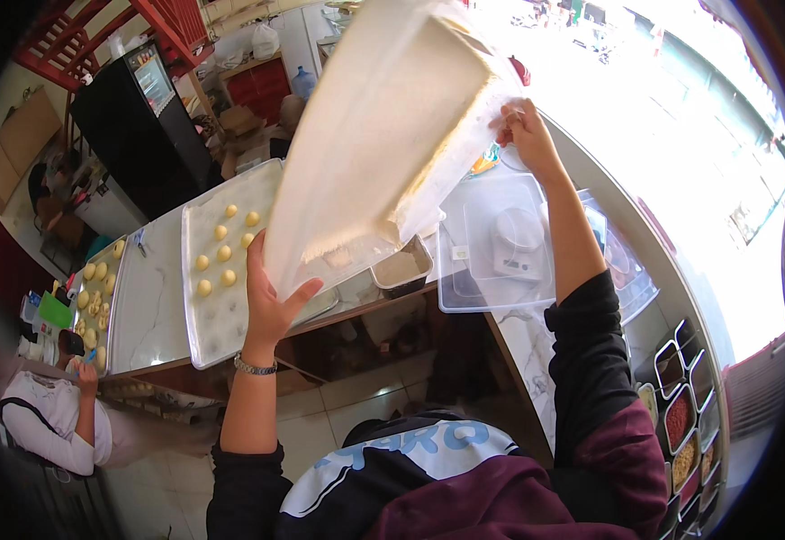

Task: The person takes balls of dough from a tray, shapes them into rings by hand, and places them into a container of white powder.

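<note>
Both my hands hold up a large clear plastic bag of white flour (383, 135), tilted with its low end toward me. My left hand (271, 301) supports the bag's lower end from beneath, a watch on its wrist. My right hand (526, 135) grips the bag's upper edge at the far side. Below the bag's low end sits a small rectangular metal tin (403, 267) holding pale powder. Left of it lies a floured metal baking tray (221, 310) with several round yellow dough balls (224, 252).
A clear plastic box (464, 279) holds a white kitchen scale (517, 243). A second tray of dough balls (97, 297) lies at the left, where another person in white (50, 414) works. Small tins of toppings (681, 432) line the right counter. A black fridge (140, 126) stands behind.
</note>
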A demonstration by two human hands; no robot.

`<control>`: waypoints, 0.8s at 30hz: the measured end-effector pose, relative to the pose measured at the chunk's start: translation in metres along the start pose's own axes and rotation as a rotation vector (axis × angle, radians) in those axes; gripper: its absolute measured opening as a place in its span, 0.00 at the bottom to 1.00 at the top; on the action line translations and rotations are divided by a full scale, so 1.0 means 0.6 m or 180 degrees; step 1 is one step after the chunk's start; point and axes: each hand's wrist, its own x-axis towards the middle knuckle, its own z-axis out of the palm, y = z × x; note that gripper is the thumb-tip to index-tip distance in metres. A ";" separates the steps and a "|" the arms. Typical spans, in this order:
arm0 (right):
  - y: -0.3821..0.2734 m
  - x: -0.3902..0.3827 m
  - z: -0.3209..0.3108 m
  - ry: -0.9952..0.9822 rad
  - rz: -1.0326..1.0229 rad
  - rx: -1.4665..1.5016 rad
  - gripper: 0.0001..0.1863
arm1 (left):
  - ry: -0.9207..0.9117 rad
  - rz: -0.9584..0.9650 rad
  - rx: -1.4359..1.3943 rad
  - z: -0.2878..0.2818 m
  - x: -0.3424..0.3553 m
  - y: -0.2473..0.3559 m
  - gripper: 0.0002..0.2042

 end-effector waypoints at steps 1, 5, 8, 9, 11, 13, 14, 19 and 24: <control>-0.004 0.008 0.010 -0.0055 -0.0076 -0.0015 0.08 | 0.0077 -0.0139 -0.0050 -0.005 0.000 -0.002 0.30; -0.042 0.025 0.067 -0.0255 -0.0206 0.0029 0.16 | 0.0745 -0.0667 -0.0973 -0.011 -0.012 -0.010 0.24; -0.077 -0.011 0.141 -0.0455 -0.0206 0.0774 0.22 | 0.1692 -0.1180 -0.1856 -0.008 -0.059 -0.029 0.22; -0.096 -0.040 0.164 -0.0215 -0.0282 0.0394 0.23 | 0.2018 -0.1358 -0.2100 -0.006 -0.075 -0.034 0.22; -0.094 -0.129 0.203 0.0463 -0.0392 0.0736 0.26 | 0.2232 -0.1530 -0.2714 -0.003 -0.104 -0.026 0.23; -0.075 -0.242 0.262 0.0796 0.0020 0.1192 0.28 | 0.2430 -0.1557 -0.3063 -0.008 -0.135 0.012 0.24; -0.088 -0.301 0.295 0.0428 0.0544 0.1792 0.36 | 0.2361 -0.1519 -0.3059 -0.007 -0.153 0.015 0.25; -0.145 -0.452 0.434 -0.0708 0.1147 0.2515 0.50 | 0.1790 -0.1761 -0.2901 0.003 -0.241 0.061 0.29; -0.211 -0.431 0.403 -0.0713 0.1089 0.2244 0.43 | 0.1207 -0.1866 -0.3266 -0.081 -0.355 0.096 0.48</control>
